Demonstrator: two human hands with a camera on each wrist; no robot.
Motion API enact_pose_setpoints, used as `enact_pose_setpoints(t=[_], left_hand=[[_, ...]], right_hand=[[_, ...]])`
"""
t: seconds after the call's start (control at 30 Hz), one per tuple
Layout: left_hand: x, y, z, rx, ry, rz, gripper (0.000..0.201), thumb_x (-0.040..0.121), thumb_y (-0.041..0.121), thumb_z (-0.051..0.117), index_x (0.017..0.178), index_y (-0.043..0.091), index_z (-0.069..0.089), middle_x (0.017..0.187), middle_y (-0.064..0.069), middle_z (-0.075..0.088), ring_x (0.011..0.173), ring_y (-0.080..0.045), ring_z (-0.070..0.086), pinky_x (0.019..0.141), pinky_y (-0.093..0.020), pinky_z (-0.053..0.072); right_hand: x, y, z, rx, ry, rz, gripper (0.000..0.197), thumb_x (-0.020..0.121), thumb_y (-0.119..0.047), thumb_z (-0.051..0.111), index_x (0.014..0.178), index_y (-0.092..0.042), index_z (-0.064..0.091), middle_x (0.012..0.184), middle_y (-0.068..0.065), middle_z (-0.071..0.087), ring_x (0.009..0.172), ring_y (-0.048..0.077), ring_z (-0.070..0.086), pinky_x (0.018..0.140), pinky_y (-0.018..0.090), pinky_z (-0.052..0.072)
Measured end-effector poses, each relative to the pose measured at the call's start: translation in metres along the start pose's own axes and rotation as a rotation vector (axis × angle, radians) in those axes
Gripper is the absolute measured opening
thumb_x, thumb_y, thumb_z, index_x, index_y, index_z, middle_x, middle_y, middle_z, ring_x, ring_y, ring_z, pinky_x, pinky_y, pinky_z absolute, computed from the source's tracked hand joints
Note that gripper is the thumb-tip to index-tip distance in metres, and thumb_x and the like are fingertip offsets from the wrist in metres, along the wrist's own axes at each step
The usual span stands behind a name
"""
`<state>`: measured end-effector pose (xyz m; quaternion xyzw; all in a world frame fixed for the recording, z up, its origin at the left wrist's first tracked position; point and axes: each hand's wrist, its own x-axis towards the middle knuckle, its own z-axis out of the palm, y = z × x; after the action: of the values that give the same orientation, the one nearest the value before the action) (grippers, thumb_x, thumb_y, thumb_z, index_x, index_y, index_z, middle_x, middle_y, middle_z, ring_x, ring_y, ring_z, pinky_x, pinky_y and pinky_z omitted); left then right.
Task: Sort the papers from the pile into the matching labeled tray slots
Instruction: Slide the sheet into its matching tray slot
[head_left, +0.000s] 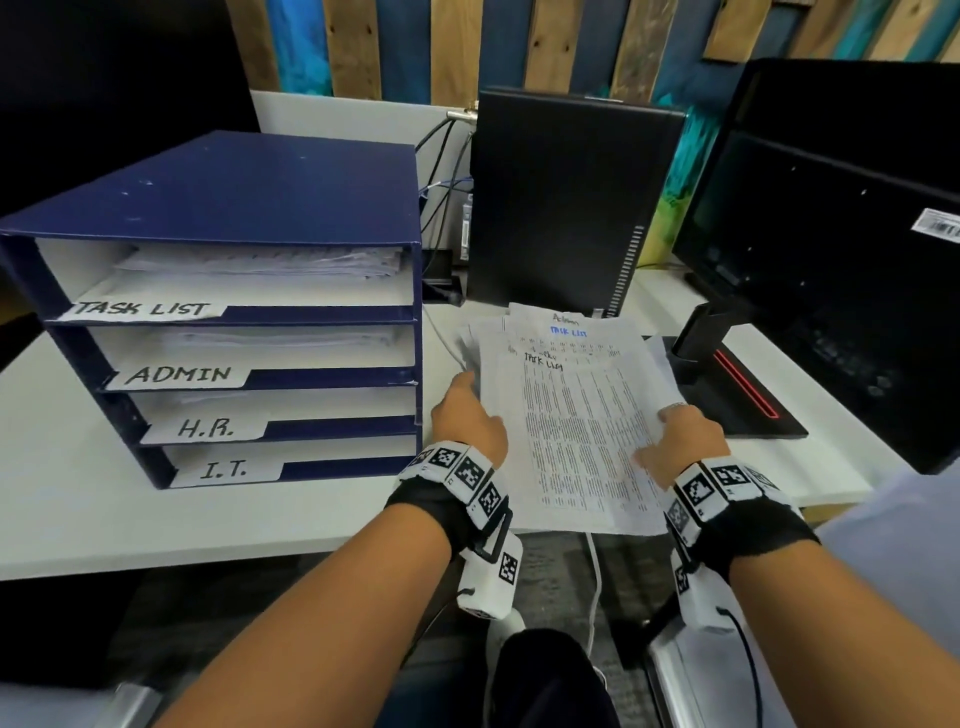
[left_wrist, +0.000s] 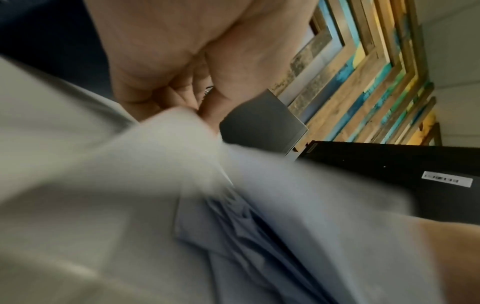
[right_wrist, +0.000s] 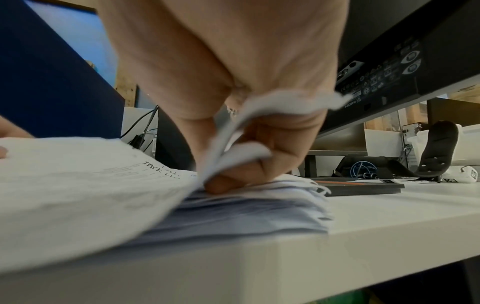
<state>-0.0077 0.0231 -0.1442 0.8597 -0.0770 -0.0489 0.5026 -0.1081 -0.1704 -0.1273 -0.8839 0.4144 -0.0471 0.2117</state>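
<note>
Head view, L to R: blue tray organizer (head_left: 234, 270) w/ slots TASK LIST, ADMIN, H.R., I.T., all holding sheets. Left hand (head_left: 467, 421) at the paper pile's (head_left: 576, 415) left edge; grip can't be told, left wrist view too blurred. Top sheet (head_left: 582, 441) reads TASK LIST. Right hand (head_left: 685, 436) on the pile's right edge; only the right wrist view shows its fingers (right_wrist: 233, 179) pinching the top sheet's lifted corner. Pile lies on white desk (head_left: 156, 519), beside a monitor (head_left: 831, 260).

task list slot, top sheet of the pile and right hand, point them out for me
TASK LIST slot (head_left: 249, 283), head view, white floor of the top slot.
top sheet (head_left: 576, 431), head view, middle of the printed page.
right hand (head_left: 688, 439), head view, back of the hand.
</note>
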Motion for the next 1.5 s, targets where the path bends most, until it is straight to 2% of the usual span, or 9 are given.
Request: enact_pose_setpoints(t=[0.17,0.23,0.4,0.53,0.83,1.13,1.23,1.37,1.5], left_hand=[[0.000,-0.002,-0.004,-0.017,0.051,-0.033,0.012,0.094,0.013,0.062,0.100,0.005,0.068,0.097,-0.009,0.069,0.080,-0.021,0.061,0.073,-0.027,0.050],[0.000,-0.005,-0.001,0.011,0.041,-0.037,0.022,0.099,0.017,0.053,0.083,0.004,0.063,0.083,-0.011,0.065,0.077,-0.026,0.062,0.067,-0.028,0.049],[-0.005,-0.003,0.003,-0.038,-0.087,-0.092,0.034,0.091,0.030,0.066,0.117,0.008,0.060,0.112,-0.007,0.069,0.098,-0.027,0.066,0.081,-0.031,0.054],[-0.006,-0.006,-0.001,-0.001,-0.097,-0.051,0.029,0.091,0.015,0.066,0.119,0.009,0.062,0.118,-0.008,0.068,0.104,-0.026,0.065,0.079,-0.026,0.049],[-0.013,-0.004,0.001,-0.027,-0.064,0.012,0.031,0.093,0.019,0.065,0.122,0.009,0.061,0.117,-0.008,0.068,0.103,-0.026,0.064,0.083,-0.032,0.052],[-0.034,0.010,-0.023,-0.193,-0.047,0.129,0.021,0.100,0.019,0.055,0.119,0.014,0.063,0.099,0.006,0.064,0.091,-0.013,0.061,0.076,-0.024,0.043],[-0.046,0.014,-0.038,-0.201,-0.041,0.172,0.021,0.101,0.019,0.053,0.118,0.014,0.063,0.098,0.009,0.063,0.090,-0.009,0.059,0.072,-0.018,0.042],[-0.059,0.018,-0.059,-0.195,-0.043,0.216,0.022,0.101,0.021,0.052,0.118,0.012,0.063,0.099,0.008,0.062,0.093,-0.012,0.060,0.073,-0.020,0.043],[-0.070,0.011,-0.082,-0.279,0.080,0.215,0.024,0.102,0.028,0.050,0.108,0.012,0.066,0.099,0.000,0.070,0.090,-0.018,0.067,0.076,-0.032,0.054]], right_hand=[[0.004,0.003,-0.009,0.047,0.039,0.039,0.038,0.091,-0.013,0.070,0.124,-0.001,0.057,0.093,0.008,0.054,0.079,0.026,0.055,0.067,0.034,0.046],[0.005,0.003,-0.011,0.060,0.031,0.049,0.036,0.092,-0.014,0.069,0.122,0.001,0.058,0.093,0.011,0.057,0.079,0.027,0.056,0.067,0.035,0.047],[0.003,-0.001,-0.011,0.156,0.012,0.050,0.033,0.097,-0.022,0.063,0.119,0.003,0.061,0.093,0.013,0.061,0.075,0.026,0.059,0.066,0.033,0.047],[0.001,0.001,-0.014,0.156,0.103,0.009,0.040,0.094,-0.019,0.068,0.130,-0.005,0.061,0.120,0.017,0.066,0.105,0.035,0.065,0.087,0.041,0.054],[-0.003,-0.006,-0.015,0.165,-0.012,-0.077,0.034,0.095,-0.024,0.066,0.109,0.007,0.066,0.096,0.019,0.068,0.084,0.032,0.064,0.076,0.038,0.051],[-0.007,0.006,-0.028,0.647,-0.022,-0.109,0.077,0.087,-0.027,0.076,0.151,-0.013,0.035,0.140,0.008,0.057,0.121,0.028,0.060,0.102,0.052,0.050],[-0.017,0.006,-0.035,0.738,-0.016,-0.169,0.064,0.091,-0.027,0.072,0.147,-0.015,0.042,0.126,0.005,0.068,0.112,0.024,0.067,0.100,0.052,0.052],[-0.044,0.002,-0.046,0.828,-0.001,-0.270,0.014,0.095,-0.012,0.066,0.106,-0.021,0.066,0.097,0.000,0.078,0.090,0.018,0.075,0.090,0.047,0.058],[-0.075,-0.009,-0.045,0.938,-0.078,-0.330,0.015,0.095,-0.006,0.064,0.105,-0.016,0.067,0.103,0.001,0.078,0.096,0.020,0.075,0.091,0.052,0.057]])
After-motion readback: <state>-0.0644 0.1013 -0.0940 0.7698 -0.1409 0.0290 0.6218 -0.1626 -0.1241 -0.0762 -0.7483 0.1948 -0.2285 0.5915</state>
